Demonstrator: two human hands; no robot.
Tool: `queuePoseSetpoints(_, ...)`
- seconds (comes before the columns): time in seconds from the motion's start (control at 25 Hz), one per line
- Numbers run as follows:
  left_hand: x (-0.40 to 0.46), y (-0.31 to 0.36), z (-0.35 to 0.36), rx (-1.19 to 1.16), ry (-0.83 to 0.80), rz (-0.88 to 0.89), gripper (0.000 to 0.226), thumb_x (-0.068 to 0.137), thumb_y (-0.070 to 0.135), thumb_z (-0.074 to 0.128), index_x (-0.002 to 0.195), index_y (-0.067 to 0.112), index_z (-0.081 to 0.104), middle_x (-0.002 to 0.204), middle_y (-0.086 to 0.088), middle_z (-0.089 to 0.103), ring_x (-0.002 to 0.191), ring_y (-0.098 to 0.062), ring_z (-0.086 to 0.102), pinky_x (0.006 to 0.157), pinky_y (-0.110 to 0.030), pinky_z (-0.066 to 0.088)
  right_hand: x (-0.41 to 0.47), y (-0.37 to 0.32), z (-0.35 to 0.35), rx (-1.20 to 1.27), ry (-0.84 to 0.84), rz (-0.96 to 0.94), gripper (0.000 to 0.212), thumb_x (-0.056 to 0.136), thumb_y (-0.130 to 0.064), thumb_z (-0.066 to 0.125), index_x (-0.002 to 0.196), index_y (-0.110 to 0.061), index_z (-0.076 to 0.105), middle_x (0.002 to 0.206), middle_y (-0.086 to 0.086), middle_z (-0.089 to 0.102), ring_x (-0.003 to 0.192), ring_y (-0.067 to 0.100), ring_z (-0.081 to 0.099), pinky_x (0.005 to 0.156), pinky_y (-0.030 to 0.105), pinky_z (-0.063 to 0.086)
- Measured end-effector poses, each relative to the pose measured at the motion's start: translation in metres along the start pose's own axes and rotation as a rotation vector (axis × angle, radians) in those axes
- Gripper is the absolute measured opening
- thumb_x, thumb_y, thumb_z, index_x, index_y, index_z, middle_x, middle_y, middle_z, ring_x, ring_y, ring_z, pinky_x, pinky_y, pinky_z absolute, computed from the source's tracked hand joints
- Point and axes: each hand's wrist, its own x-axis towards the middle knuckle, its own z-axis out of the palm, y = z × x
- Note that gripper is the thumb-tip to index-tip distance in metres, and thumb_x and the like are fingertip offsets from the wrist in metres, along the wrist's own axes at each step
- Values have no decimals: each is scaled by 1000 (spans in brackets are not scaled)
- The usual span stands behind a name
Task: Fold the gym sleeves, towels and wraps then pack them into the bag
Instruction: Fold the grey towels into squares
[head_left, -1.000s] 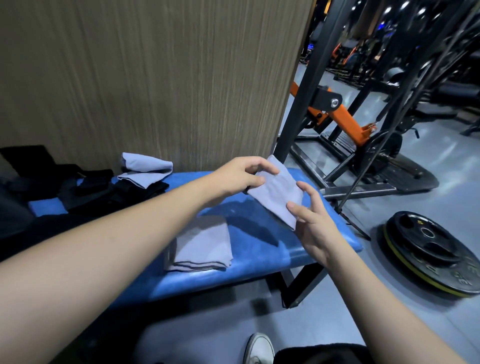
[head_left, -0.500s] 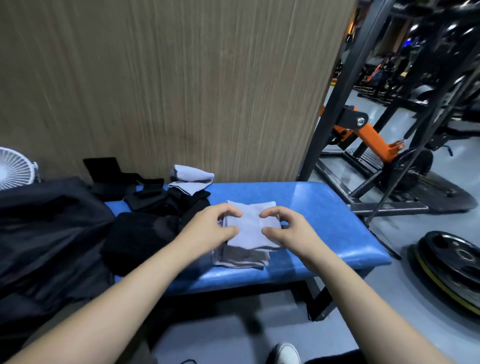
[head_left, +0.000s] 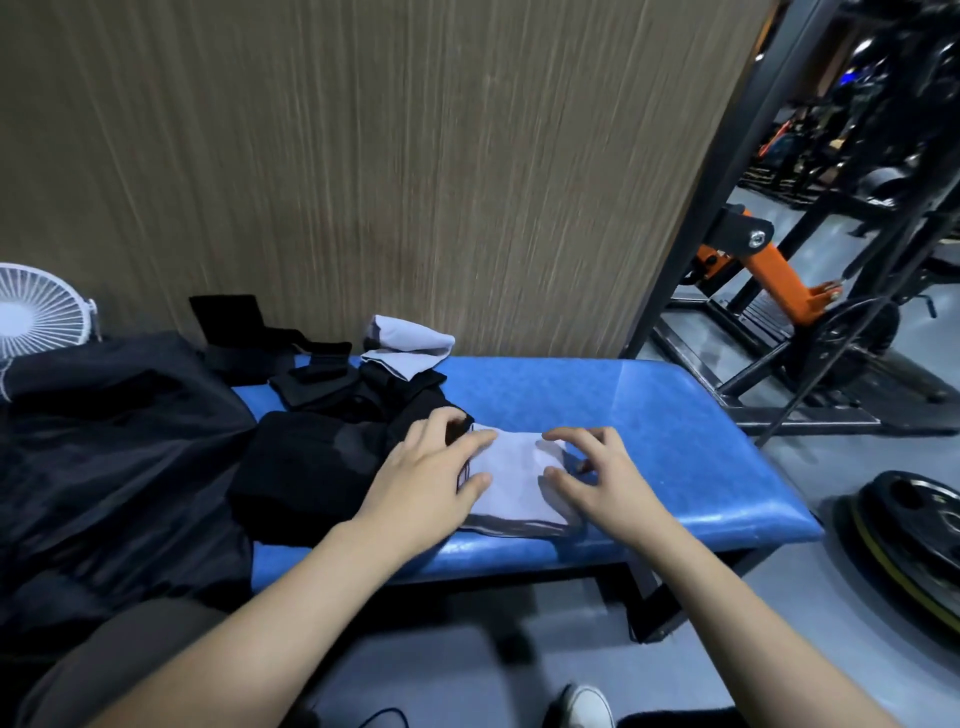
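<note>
A small stack of folded grey towels lies on the blue bench. My left hand rests on the stack's left edge with fingers spread. Over the right edge hovers my right hand, fingers curled and apart, holding nothing. Black wraps and sleeves lie heaped on the bench to the left. Another grey cloth sits loosely folded at the back by the wall. A large black bag covers the bench's left end.
A white fan stands at the far left. A wooden wall panel runs behind the bench. A black and orange rack stands to the right. Weight plates lie on the floor at right. My shoe shows below.
I carried the folded grey towel from the bench's right end and laid it on the other folded towel. Both hands have since loosened their pinch and now lie flat at the stack.
</note>
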Motion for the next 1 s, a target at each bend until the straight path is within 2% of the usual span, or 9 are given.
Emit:
queuePoseSetpoints(0.08, -1, 0, 2, 139, -26, 94, 58, 97, 56, 34, 152, 40, 29, 164, 11, 8, 151, -14, 6, 120, -33, 15, 0, 1, 0, -47, -15, -23, 37, 87, -26, 72, 121, -36, 63, 117, -5, 42, 95, 4, 55, 89, 15, 42)
queuePoseSetpoints(0.16, -1, -1, 6, 240, -145, 115, 64, 97, 61, 19, 157, 38, 14, 166, 12, -5, 152, -11, -10, 123, -35, -1, -3, 3, 5, -77, -95, -21, 39, 88, -23, 71, 124, -33, 61, 117, -5, 42, 95, 8, 56, 87, 14, 41)
queuePoseSetpoints(0.28, 0, -2, 7, 313, -282, 55, 63, 102, 58, 19, 158, 34, 2, 167, 7, -5, 153, -13, -10, 123, -40, -9, -3, 2, 13, -81, -161, 31, 42, 90, -26, 68, 130, -34, 56, 116, -9, 45, 96, 4, 54, 80, 9, 40)
queuePoseSetpoints(0.44, -6, 9, 0, 508, -256, 55, 63, 104, 50, 20, 159, 20, 8, 167, -6, 0, 153, -22, -5, 122, -44, -12, -1, -9, 21, -59, -166, 55, 42, 89, -25, 68, 129, -32, 57, 114, -7, 46, 91, 5, 55, 77, 5, 41)
queuePoseSetpoints(0.64, -19, 11, -9, 556, -243, 55, 62, 105, 36, 24, 157, 6, 12, 167, -10, 0, 153, -25, -1, 120, -43, -14, -2, -26, 35, -32, -188, 38, 40, 88, -25, 68, 125, -32, 58, 113, -4, 46, 88, 7, 55, 74, 5, 41)
queuePoseSetpoints(0.8, -18, 2, -23, 384, -238, 48, 58, 102, 39, 36, 154, 16, 28, 165, -2, 16, 150, -19, 14, 123, -40, -8, -1, -35, 34, -9, -207, 34, 35, 88, -29, 67, 120, -37, 58, 112, -5, 46, 88, 5, 54, 73, 9, 43)
queuePoseSetpoints(0.88, -4, -1, -39, 252, -159, 31, 48, 98, 38, 44, 144, 25, 45, 152, 4, 38, 139, -17, 35, 121, -36, 12, 2, -35, 28, -16, -162, 29, 31, 86, -31, 68, 115, -41, 60, 110, -5, 49, 92, 6, 56, 79, 13, 42)
queuePoseSetpoints(0.96, 24, -14, -59, 155, -124, -54, 34, 96, 29, 49, 129, 30, 56, 133, 8, 54, 123, -18, 50, 103, -34, 38, 6, -32, 22, -11, -116, 35, 30, 85, -31, 70, 111, -42, 60, 109, -5, 51, 92, 8, 59, 83, 18, 44)
queuePoseSetpoints(1.0, 41, -24, -65, 140, -158, -107, 31, 94, 24, 51, 123, 30, 59, 125, 8, 59, 118, -18, 54, 95, -34, 45, 7, -30, 21, -3, -116, 38, 32, 84, -30, 71, 111, -43, 60, 110, -6, 50, 91, 8, 60, 84, 19, 46)
